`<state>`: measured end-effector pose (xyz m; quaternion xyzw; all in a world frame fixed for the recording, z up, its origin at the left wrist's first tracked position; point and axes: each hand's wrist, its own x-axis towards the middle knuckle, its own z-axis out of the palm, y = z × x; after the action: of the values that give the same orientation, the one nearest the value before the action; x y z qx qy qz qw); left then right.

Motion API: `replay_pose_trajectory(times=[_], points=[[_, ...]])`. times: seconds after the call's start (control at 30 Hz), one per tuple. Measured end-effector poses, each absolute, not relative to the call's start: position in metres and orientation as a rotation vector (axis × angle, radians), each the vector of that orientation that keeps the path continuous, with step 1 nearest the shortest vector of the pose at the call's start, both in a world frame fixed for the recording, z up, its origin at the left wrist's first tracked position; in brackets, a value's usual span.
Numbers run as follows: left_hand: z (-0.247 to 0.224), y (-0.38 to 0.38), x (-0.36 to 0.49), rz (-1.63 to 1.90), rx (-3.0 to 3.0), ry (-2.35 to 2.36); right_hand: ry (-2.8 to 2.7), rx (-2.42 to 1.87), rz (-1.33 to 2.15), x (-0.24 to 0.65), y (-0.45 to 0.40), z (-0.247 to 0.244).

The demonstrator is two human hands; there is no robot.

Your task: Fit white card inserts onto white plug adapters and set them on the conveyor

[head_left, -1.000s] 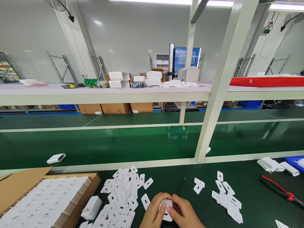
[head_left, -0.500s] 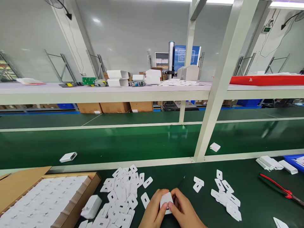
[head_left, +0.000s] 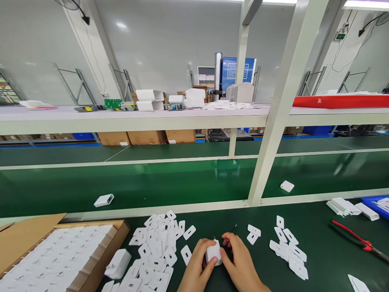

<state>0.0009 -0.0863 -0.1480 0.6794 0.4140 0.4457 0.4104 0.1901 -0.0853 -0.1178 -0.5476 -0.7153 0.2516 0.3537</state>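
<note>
Near the bottom middle, my left hand (head_left: 198, 265) is closed around a small white power adapter (head_left: 213, 254), its thumb on the near side. A small prong-like bit sticks up from the adapter's far end. My right hand (head_left: 238, 259) is just to the right, its thumb by the adapter's side and its other fingers curled. Past those fingers pokes the dark tip of a thin pointed tool (head_left: 235, 228); the rest of it is hidden by the hand. Left of my hands lies a heap of flat white plates with slots (head_left: 156, 251).
A cardboard tray of white parts (head_left: 57, 255) and a white block (head_left: 118, 263) are at left. More white plates (head_left: 288, 253) and red-handled pliers (head_left: 358, 239) lie at right. Behind, a green conveyor belt (head_left: 182, 182) carries white housings; a post (head_left: 267, 142) rises before it.
The adapter has turned in my left hand, and the fingers of my right hand have opened away from it somewhat. On the belt, both white housings have moved right.
</note>
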Motion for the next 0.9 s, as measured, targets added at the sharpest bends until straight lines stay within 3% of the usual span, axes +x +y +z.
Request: replay_pose_trajectory(times=[0.43, 0.7, 0.9], points=[[-0.147, -0.084, -0.002, 1.044, 1.912, 1.063, -1.582, -1.252, 0.726, 0.194, -0.079, -0.116], [-0.134, -0.093, -0.005, 1.005, 1.927, 1.143, -0.987, -0.875, 1.384, 0.211, -0.079, -0.067], [-0.134, -0.095, -0.008, 0.988, 2.004, 1.157, -0.798, -0.664, 1.568, 0.216, -0.080, -0.049]])
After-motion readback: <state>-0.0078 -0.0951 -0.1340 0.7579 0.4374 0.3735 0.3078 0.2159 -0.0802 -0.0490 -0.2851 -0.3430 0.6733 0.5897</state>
